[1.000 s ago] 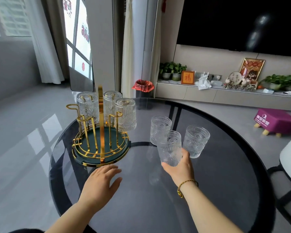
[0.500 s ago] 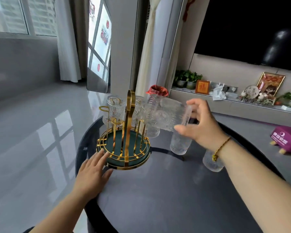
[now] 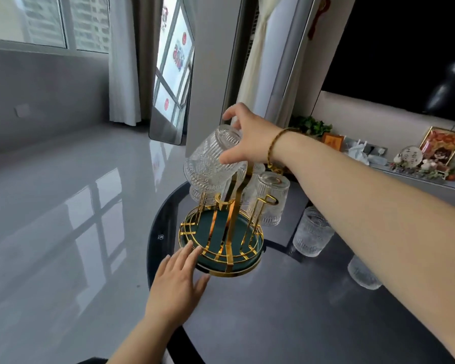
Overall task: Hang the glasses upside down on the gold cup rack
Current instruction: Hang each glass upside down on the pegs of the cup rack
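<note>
The gold cup rack [image 3: 222, 243] with its green round base stands near the left edge of the dark round glass table [image 3: 286, 311]. My right hand [image 3: 250, 139] grips an embossed clear glass [image 3: 213, 160] by its base, tilted mouth-down over the rack's near-left prongs. Inverted glasses hang on the rack's far side; one [image 3: 271, 198] shows clearly at the right. My left hand [image 3: 177, 282] lies flat on the table, fingers apart, fingertips touching the rack's base rim. Two upright glasses stand on the table, one [image 3: 311, 235] right of the rack and another [image 3: 363, 274] partly behind my right forearm.
The table's left edge runs just beside the rack, with glossy grey floor beyond. A mirror leans against the wall behind. A low shelf with plants, frames and ornaments lines the right wall under a dark television.
My right hand has swung the glass from lying sideways to mouth-down and carried it left over the rack. My left hand has slid forward until it touches the rack's base. The view has shifted closer.
</note>
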Action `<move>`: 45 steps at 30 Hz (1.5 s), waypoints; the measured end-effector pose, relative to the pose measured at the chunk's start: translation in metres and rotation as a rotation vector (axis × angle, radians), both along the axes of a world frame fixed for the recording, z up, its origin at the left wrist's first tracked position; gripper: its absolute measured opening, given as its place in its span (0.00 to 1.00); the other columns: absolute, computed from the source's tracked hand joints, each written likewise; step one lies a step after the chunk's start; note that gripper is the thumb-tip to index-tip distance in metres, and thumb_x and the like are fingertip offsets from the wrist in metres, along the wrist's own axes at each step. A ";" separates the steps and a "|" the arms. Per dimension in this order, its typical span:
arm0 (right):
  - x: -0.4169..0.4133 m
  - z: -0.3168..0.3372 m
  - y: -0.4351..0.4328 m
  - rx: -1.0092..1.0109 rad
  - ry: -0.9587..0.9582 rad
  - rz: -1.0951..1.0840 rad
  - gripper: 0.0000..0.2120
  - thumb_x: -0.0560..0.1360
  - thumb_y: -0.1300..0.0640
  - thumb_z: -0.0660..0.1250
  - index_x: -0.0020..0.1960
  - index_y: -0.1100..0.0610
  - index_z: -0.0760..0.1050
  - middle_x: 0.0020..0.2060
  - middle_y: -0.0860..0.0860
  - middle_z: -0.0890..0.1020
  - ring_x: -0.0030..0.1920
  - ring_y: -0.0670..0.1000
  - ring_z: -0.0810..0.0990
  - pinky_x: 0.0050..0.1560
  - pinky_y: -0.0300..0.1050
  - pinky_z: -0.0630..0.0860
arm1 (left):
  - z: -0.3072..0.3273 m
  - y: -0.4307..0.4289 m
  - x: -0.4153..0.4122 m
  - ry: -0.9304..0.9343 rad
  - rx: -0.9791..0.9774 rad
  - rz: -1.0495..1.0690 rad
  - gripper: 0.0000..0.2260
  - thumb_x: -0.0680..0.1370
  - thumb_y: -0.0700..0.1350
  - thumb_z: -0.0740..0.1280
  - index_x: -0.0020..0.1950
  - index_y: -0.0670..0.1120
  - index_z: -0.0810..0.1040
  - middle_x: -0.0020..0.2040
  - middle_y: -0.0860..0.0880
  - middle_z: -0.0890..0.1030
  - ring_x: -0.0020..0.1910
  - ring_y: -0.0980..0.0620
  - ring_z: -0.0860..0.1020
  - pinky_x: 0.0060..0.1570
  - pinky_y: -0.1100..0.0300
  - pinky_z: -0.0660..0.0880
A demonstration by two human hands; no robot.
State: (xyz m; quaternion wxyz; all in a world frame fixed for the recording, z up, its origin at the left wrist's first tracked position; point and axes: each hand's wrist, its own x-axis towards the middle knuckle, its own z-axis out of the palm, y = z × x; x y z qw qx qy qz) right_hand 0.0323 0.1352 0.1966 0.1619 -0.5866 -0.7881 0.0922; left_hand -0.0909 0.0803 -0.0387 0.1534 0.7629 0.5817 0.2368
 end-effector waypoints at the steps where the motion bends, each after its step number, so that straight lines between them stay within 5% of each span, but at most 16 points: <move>1: -0.004 -0.001 0.005 -0.017 -0.016 -0.006 0.35 0.68 0.54 0.71 0.68 0.55 0.57 0.63 0.55 0.69 0.54 0.51 0.71 0.48 0.43 0.69 | -0.002 0.001 -0.001 -0.026 0.021 0.008 0.31 0.73 0.67 0.42 0.71 0.52 0.53 0.75 0.51 0.55 0.74 0.52 0.54 0.71 0.57 0.44; 3: -0.009 -0.002 0.013 -0.042 -0.032 -0.011 0.33 0.67 0.53 0.71 0.67 0.55 0.59 0.63 0.54 0.70 0.53 0.50 0.69 0.48 0.43 0.69 | -0.001 0.000 -0.002 -0.059 0.033 0.004 0.42 0.65 0.72 0.32 0.70 0.52 0.59 0.74 0.50 0.60 0.73 0.50 0.58 0.69 0.58 0.45; 7: -0.019 -0.008 0.021 -0.060 -0.039 -0.003 0.32 0.67 0.53 0.72 0.66 0.55 0.62 0.64 0.54 0.70 0.53 0.50 0.68 0.50 0.44 0.70 | 0.000 0.001 -0.002 -0.085 0.049 -0.021 0.23 0.76 0.57 0.56 0.70 0.51 0.60 0.75 0.50 0.58 0.74 0.51 0.56 0.72 0.56 0.47; 11: -0.028 -0.022 0.024 -0.087 -0.065 -0.001 0.32 0.68 0.54 0.71 0.67 0.55 0.61 0.66 0.54 0.69 0.60 0.53 0.70 0.51 0.43 0.69 | -0.003 0.000 -0.006 -0.049 0.035 -0.010 0.22 0.74 0.54 0.64 0.66 0.49 0.68 0.70 0.48 0.67 0.69 0.47 0.66 0.69 0.52 0.58; 14: -0.032 -0.034 0.025 -0.106 -0.067 -0.009 0.32 0.68 0.54 0.70 0.68 0.55 0.61 0.67 0.54 0.68 0.64 0.54 0.70 0.53 0.42 0.68 | -0.002 0.001 -0.006 0.029 0.069 0.021 0.20 0.69 0.56 0.66 0.57 0.49 0.76 0.60 0.46 0.79 0.57 0.47 0.79 0.57 0.51 0.72; 18: -0.036 -0.048 0.025 -0.129 -0.062 -0.007 0.32 0.68 0.54 0.70 0.68 0.56 0.60 0.67 0.55 0.69 0.63 0.54 0.70 0.56 0.44 0.70 | -0.001 0.001 -0.005 -0.060 0.014 -0.022 0.23 0.76 0.56 0.57 0.70 0.52 0.59 0.74 0.51 0.58 0.73 0.51 0.57 0.72 0.56 0.50; 20: -0.038 -0.055 0.025 -0.148 -0.071 -0.008 0.33 0.68 0.55 0.71 0.68 0.56 0.60 0.67 0.55 0.69 0.63 0.55 0.71 0.57 0.45 0.71 | -0.001 0.002 -0.005 -0.032 0.003 -0.010 0.24 0.77 0.56 0.54 0.71 0.54 0.55 0.76 0.53 0.53 0.74 0.54 0.52 0.73 0.58 0.48; 34: -0.037 -0.063 0.029 -0.157 -0.042 0.000 0.31 0.70 0.54 0.69 0.70 0.55 0.62 0.71 0.54 0.65 0.69 0.54 0.66 0.65 0.46 0.67 | 0.002 0.003 -0.005 -0.047 -0.012 -0.005 0.24 0.77 0.57 0.55 0.71 0.54 0.55 0.76 0.53 0.53 0.74 0.53 0.53 0.73 0.57 0.50; 45: -0.033 -0.065 0.028 -0.140 -0.147 -0.052 0.28 0.73 0.44 0.62 0.70 0.48 0.60 0.70 0.56 0.63 0.70 0.58 0.56 0.69 0.52 0.56 | 0.004 0.002 -0.005 -0.031 -0.009 0.006 0.24 0.77 0.58 0.54 0.71 0.55 0.53 0.76 0.54 0.51 0.74 0.54 0.52 0.73 0.58 0.49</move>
